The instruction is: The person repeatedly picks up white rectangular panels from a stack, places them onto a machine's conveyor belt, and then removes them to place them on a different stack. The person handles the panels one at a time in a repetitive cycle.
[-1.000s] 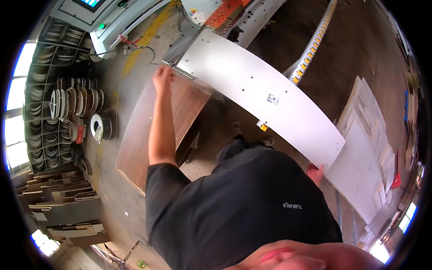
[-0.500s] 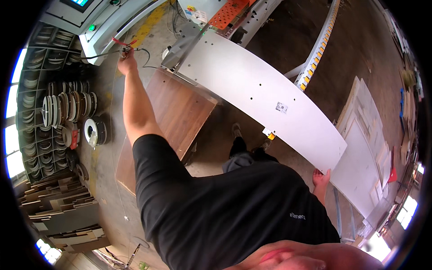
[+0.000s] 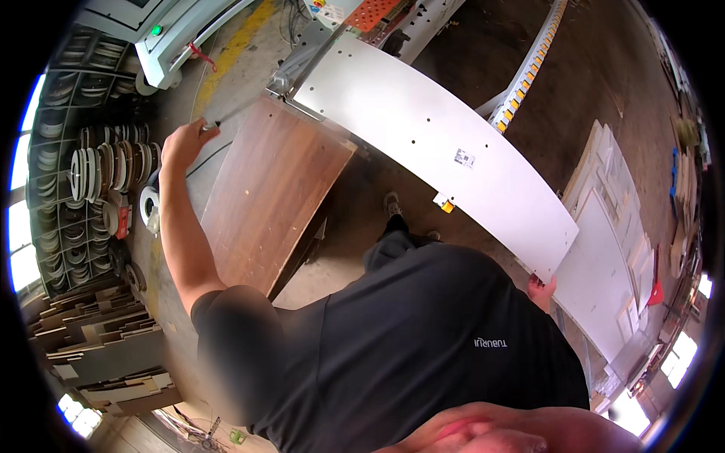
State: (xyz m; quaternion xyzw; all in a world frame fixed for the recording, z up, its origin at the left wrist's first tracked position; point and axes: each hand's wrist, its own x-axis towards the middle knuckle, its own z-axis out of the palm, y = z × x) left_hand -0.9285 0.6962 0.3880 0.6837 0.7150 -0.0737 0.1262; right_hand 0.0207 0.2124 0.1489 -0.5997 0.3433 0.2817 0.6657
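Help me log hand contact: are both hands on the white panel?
No: the right hand touches the white panel near its lower corner, but the left hand is apart from it, out to the left.

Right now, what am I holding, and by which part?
Your right hand holds the white drilled panel at the near corner of its right end. Your left hand grips a small hand tool; which part is hidden.
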